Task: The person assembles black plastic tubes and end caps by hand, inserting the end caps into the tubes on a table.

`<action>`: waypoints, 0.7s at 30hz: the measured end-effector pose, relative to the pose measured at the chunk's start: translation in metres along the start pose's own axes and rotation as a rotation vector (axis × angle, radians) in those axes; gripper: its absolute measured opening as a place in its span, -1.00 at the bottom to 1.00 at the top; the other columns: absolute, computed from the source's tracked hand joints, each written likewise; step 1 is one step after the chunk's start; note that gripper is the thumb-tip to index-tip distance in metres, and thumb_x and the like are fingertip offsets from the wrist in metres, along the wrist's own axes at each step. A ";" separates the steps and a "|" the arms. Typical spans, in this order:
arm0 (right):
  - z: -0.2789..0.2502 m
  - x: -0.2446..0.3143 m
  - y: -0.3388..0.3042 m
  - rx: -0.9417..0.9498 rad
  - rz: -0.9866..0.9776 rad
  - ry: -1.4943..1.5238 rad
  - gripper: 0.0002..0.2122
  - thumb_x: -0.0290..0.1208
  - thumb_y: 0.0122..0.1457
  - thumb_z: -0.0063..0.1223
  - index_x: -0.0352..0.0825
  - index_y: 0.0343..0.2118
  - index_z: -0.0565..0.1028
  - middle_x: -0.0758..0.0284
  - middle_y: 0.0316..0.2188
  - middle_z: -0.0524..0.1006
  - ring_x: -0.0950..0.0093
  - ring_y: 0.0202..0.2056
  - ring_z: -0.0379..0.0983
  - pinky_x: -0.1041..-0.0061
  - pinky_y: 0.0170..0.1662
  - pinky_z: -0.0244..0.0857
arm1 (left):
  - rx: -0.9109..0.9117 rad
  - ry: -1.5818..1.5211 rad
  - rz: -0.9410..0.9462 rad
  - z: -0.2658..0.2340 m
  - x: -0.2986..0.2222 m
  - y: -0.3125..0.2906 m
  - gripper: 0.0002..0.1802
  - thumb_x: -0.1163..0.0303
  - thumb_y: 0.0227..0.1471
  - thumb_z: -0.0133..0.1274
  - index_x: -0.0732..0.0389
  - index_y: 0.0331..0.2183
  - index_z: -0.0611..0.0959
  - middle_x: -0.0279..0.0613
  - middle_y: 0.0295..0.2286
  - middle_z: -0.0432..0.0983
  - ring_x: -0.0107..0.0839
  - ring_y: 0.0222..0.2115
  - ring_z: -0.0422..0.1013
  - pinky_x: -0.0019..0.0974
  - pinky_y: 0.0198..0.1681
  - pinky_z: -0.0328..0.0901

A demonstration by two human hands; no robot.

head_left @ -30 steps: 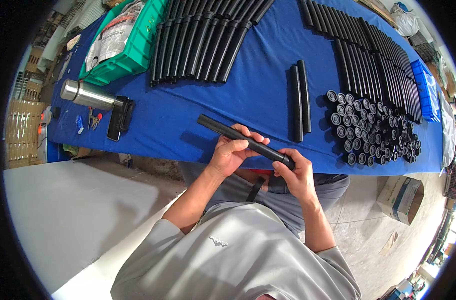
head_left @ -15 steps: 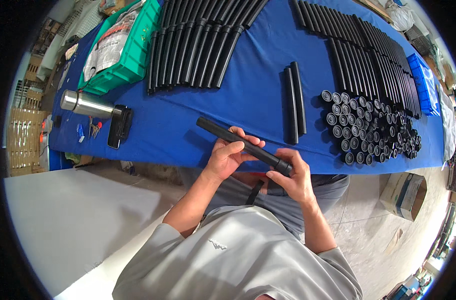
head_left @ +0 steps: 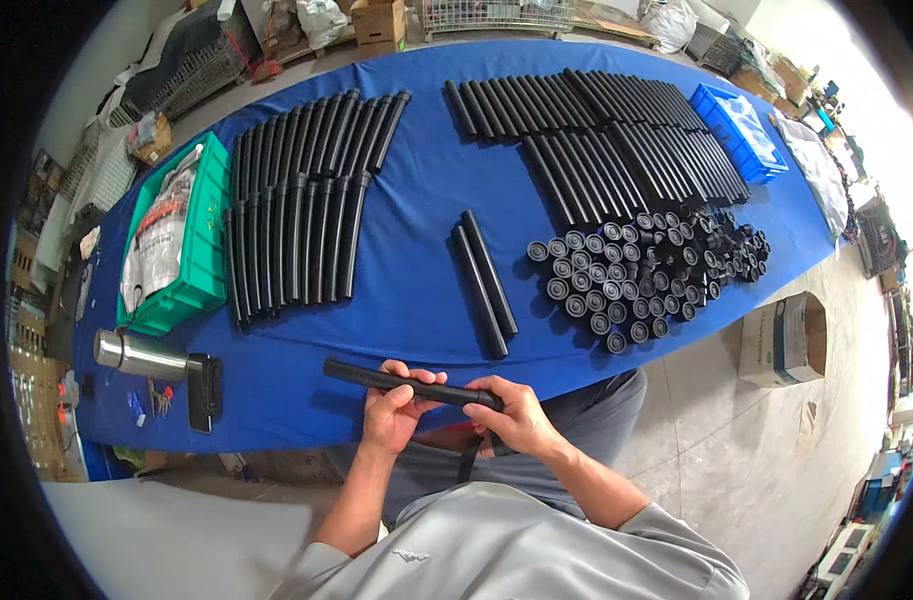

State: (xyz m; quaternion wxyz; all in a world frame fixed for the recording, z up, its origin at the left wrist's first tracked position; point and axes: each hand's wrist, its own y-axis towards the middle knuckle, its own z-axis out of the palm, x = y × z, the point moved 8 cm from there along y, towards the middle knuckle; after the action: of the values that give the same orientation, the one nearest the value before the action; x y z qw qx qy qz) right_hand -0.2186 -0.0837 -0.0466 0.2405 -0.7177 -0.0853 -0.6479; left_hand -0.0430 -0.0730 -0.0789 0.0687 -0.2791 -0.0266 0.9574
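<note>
A black tube (head_left: 352, 374) lies nearly level between my hands, just above the table's near edge. My left hand (head_left: 390, 412) is closed around its middle, thumb on the near side and fingers behind. My right hand (head_left: 517, 416) grips the right end, where a black cap (head_left: 489, 400) sits, partly covered by the fingers. Beyond my hands, two loose black tubes (head_left: 484, 285) lie side by side. To their right spreads a cluster of round black caps (head_left: 599, 272), many with ringed faces up.
Capped tubes (head_left: 294, 240) lie in two rows at left, beside a green crate (head_left: 206, 235) holding a bag. Plain tubes (head_left: 576, 180) fill the far right near a blue basket (head_left: 741, 135). A steel bottle (head_left: 141, 355) and black phone (head_left: 203, 392) lie at near left; a cardboard box (head_left: 782, 340) stands on the floor.
The view has shifted, showing more of the table's far side. Both hands still hold the tube, which now lies closer to level, and the right hand covers more of the capped end.
</note>
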 end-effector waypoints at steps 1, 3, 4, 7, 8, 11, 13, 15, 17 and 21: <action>0.000 -0.002 0.001 0.006 0.015 0.016 -0.73 -0.43 0.20 0.18 -0.44 -0.09 0.50 0.41 -0.51 0.55 0.68 -0.48 0.49 0.63 -0.38 0.42 | -0.007 0.005 0.002 0.000 0.000 0.000 -0.69 0.53 0.03 0.12 0.17 -0.16 0.43 0.11 -0.18 0.55 0.06 0.00 0.44 0.13 -0.06 0.51; 0.000 0.000 0.001 0.001 0.021 0.012 -0.73 -0.43 0.20 0.18 -0.44 -0.09 0.49 0.41 -0.51 0.55 0.68 -0.48 0.49 0.63 -0.38 0.42 | -0.017 -0.007 0.000 0.003 -0.002 0.002 -0.72 0.57 0.02 0.10 0.18 -0.19 0.46 0.11 -0.19 0.56 0.03 -0.01 0.46 0.09 -0.04 0.50; 0.000 -0.001 0.001 0.001 0.037 0.008 -0.73 -0.43 0.20 0.18 -0.44 -0.09 0.49 0.42 -0.50 0.55 0.68 -0.47 0.49 0.63 -0.38 0.42 | -0.010 -0.004 0.002 0.003 -0.002 0.002 -0.72 0.57 0.02 0.10 0.18 -0.19 0.46 0.11 -0.19 0.56 0.03 -0.01 0.46 0.09 -0.04 0.50; 0.000 0.004 0.001 -0.017 -0.033 -0.061 -0.70 -0.40 0.16 0.21 -0.43 -0.09 0.49 0.31 -0.48 0.56 0.58 -0.48 0.52 0.57 -0.40 0.43 | -0.016 -0.002 -0.002 0.003 -0.004 0.002 -0.72 0.56 0.03 0.11 0.18 -0.18 0.46 0.12 -0.18 0.56 0.03 -0.01 0.46 0.09 -0.03 0.49; 0.000 0.008 0.001 -0.033 -0.084 -0.143 -0.67 -0.38 0.14 0.23 -0.42 -0.09 0.49 0.23 -0.46 0.56 0.48 -0.48 0.54 0.52 -0.41 0.44 | -0.048 -0.007 -0.004 0.003 -0.004 0.001 -0.71 0.56 0.04 0.11 0.18 -0.17 0.47 0.12 -0.18 0.56 0.03 -0.01 0.46 0.09 -0.03 0.49; 0.003 0.037 -0.008 -0.150 -0.554 -0.505 -0.68 -0.39 0.10 0.25 -0.40 -0.12 0.48 0.15 -0.37 0.52 0.24 -0.40 0.53 0.40 -0.40 0.42 | -0.061 -0.030 -0.020 0.001 -0.002 0.004 -0.70 0.55 0.05 0.12 0.17 -0.15 0.47 0.13 -0.17 0.55 0.04 -0.01 0.46 0.09 -0.03 0.49; 0.007 0.041 -0.011 -0.156 -0.600 -0.575 -0.67 -0.37 0.09 0.26 -0.39 -0.12 0.48 0.15 -0.40 0.49 0.18 -0.41 0.51 0.32 -0.38 0.40 | -0.047 -0.044 -0.028 -0.003 -0.001 0.005 -0.69 0.56 0.05 0.13 0.17 -0.14 0.48 0.13 -0.16 0.55 0.05 -0.01 0.45 0.09 -0.03 0.49; 0.002 0.043 -0.010 -0.107 -0.500 -0.502 -0.66 -0.35 0.09 0.27 -0.40 -0.12 0.49 0.14 -0.38 0.51 0.20 -0.39 0.52 0.35 -0.37 0.41 | 0.001 -0.057 -0.040 -0.002 0.000 0.004 -0.70 0.56 0.06 0.13 0.16 -0.14 0.48 0.14 -0.16 0.55 0.06 -0.01 0.45 0.10 -0.02 0.48; -0.001 0.040 -0.007 -0.060 -0.396 -0.430 -0.65 -0.34 0.08 0.27 -0.40 -0.12 0.51 0.12 -0.37 0.53 0.23 -0.36 0.53 0.38 -0.37 0.42 | 0.010 -0.057 -0.033 0.000 0.000 0.004 -0.70 0.56 0.07 0.13 0.16 -0.14 0.47 0.14 -0.16 0.55 0.06 0.00 0.44 0.09 -0.02 0.48; -0.003 0.016 0.005 0.023 -0.068 -0.117 -0.67 -0.40 0.15 0.24 -0.44 -0.07 0.50 0.36 -0.51 0.55 0.60 -0.51 0.51 0.57 -0.42 0.42 | 0.020 -0.040 -0.017 0.000 -0.002 0.004 -0.71 0.57 0.06 0.12 0.18 -0.15 0.47 0.15 -0.16 0.54 0.08 0.00 0.44 0.09 -0.01 0.48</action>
State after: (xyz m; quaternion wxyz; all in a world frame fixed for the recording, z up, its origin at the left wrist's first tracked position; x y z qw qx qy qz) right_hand -0.2165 -0.0921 -0.0321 0.2215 -0.7483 -0.1310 -0.6114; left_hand -0.0420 -0.0771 -0.0787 0.0792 -0.2591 -0.0208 0.9624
